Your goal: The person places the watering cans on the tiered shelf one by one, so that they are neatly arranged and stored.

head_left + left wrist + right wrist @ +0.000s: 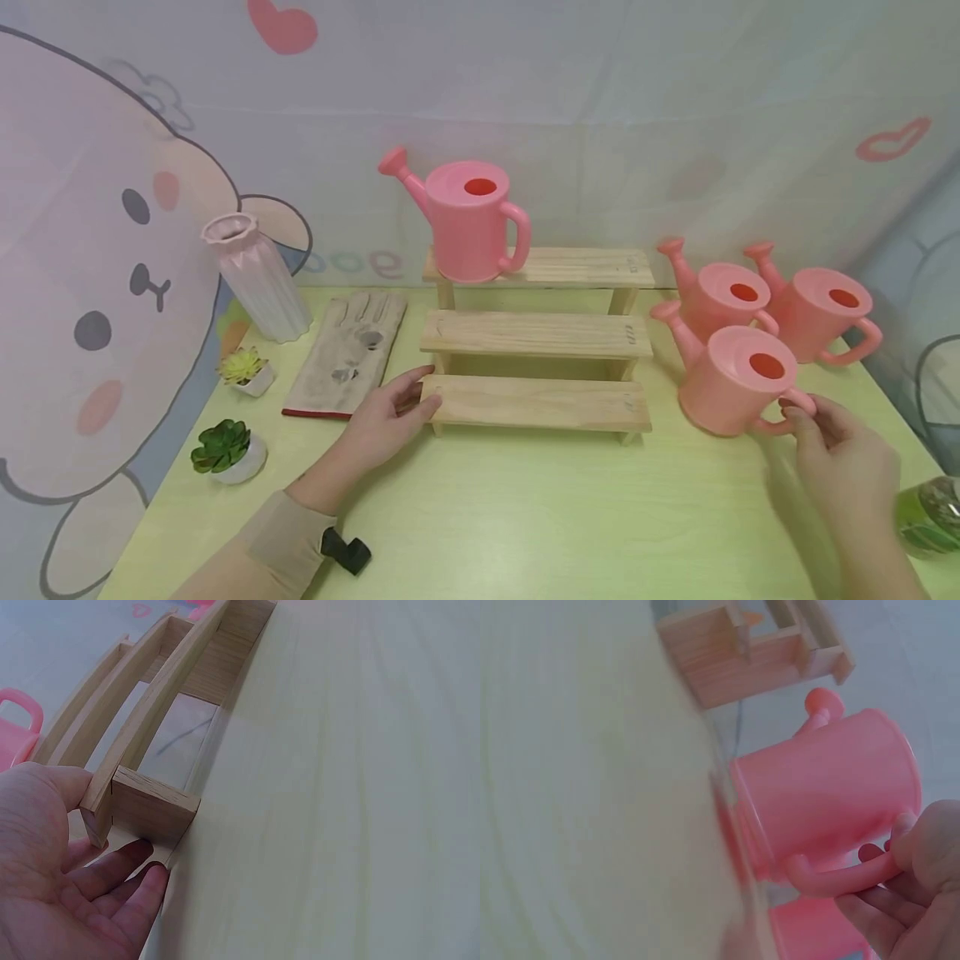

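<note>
A three-step wooden plant stand (534, 402) stands mid-table. My left hand (392, 417) pinches the left end of its lowest step, the thumb on top and a finger beneath, as the left wrist view shows. On the top step, toward its left end, sits a pink watering can (468, 221), spout to the left. My right hand (847, 454) holds the handle of a second pink watering can (738, 379), at the stand's right; in the right wrist view, fingers and thumb curl round that handle (847, 881). Behind it stand a third can (720, 292) and another can (821, 308).
Left of the stand lie work gloves (348, 354) with a red hem. Beyond them are a ribbed pink-white vase (258, 279), a yellow-green succulent (243, 367) and a dark green succulent (225, 447) in white pots. A green-labelled jar (930, 518) stands at the right edge.
</note>
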Available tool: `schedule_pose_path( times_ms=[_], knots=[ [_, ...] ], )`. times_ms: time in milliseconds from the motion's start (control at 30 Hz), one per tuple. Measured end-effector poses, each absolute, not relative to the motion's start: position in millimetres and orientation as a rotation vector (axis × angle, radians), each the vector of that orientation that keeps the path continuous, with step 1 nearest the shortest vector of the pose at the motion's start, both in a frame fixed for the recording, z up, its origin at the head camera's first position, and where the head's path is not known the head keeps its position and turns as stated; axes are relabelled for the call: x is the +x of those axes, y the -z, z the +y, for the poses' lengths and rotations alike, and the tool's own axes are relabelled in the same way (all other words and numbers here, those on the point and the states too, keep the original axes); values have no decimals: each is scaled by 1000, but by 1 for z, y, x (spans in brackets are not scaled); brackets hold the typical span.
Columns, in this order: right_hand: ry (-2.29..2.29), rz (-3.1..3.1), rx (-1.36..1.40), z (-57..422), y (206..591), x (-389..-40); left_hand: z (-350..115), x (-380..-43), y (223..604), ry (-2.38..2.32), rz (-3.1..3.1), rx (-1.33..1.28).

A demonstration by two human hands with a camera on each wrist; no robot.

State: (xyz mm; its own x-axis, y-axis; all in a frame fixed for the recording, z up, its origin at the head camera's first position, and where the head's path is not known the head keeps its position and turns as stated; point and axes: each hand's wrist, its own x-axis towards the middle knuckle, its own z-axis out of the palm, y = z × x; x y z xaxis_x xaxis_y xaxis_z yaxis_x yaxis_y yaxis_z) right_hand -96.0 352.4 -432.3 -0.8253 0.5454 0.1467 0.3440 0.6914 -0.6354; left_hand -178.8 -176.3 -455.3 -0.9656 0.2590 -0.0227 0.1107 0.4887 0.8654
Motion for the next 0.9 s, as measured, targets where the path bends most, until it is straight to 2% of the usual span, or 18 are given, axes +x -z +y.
schedule_pose_path(
  times_ms=[167, 400, 700, 900],
  knots=[
    [-961, -2386, -723, 346, 414, -88, -176, -179, 455, -1495, 2566, 330],
    [-951, -2237, -464, 318, 377, -91, -176, -179, 458, -1507, 2560, 311],
    [-973, -2181, -274, 279, 327, -124, -176, -180, 456, -1515, 2557, 329],
    [-1071, -2247, -317, 256, 302, -153, -176, -181, 458, -1521, 2556, 322]
  ],
)
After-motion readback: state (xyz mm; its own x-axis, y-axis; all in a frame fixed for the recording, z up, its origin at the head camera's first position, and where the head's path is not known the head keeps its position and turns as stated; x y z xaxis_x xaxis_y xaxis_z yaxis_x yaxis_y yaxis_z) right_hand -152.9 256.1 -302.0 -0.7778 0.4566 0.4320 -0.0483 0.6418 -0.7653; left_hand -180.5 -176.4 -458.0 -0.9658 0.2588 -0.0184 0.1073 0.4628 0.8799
